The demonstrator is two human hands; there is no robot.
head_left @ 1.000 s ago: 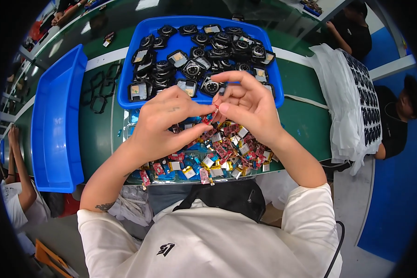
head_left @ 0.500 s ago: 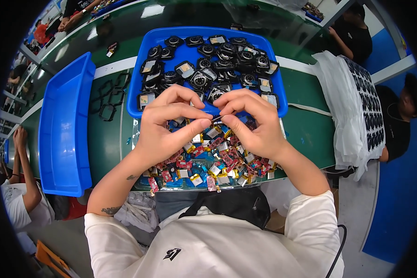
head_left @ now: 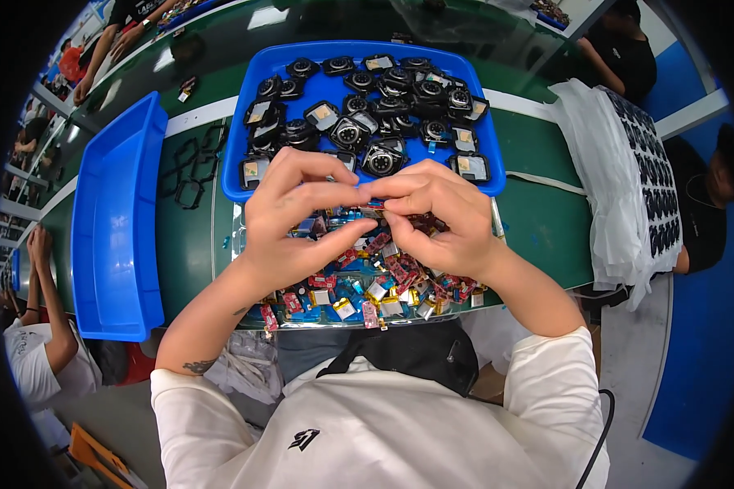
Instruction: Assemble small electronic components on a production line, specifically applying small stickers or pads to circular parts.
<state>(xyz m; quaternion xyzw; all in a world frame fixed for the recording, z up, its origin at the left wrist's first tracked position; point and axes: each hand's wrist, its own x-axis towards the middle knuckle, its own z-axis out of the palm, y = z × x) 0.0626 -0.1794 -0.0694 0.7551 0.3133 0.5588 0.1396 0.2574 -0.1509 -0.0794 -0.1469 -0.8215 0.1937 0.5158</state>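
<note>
My left hand [head_left: 289,212] and my right hand [head_left: 444,216] meet at their fingertips over a heap of small red circuit boards [head_left: 400,273] and silver-and-yellow battery cells [head_left: 344,308]. Both hands are curled. Something tiny sits at the fingertips, too covered to name. The left thumb and index finger stand a little apart; the right thumb lies close under its bent fingers. Just beyond, a blue tray [head_left: 238,163] carries many black watch cases [head_left: 383,156], some showing a round sensor back, others an open inside.
An upright blue bin [head_left: 114,220] stands at left, beside thin black frames [head_left: 189,194] on the green table [head_left: 538,236]. At right, a stack of white sheets [head_left: 599,187] bears rows of dark parts. Other people [head_left: 628,57] work around the table.
A thin dark piece showed between my fingertips before; now it is out of sight. My left thumb and index finger have spread, and my right fingers have moved left against the left fingertips.
</note>
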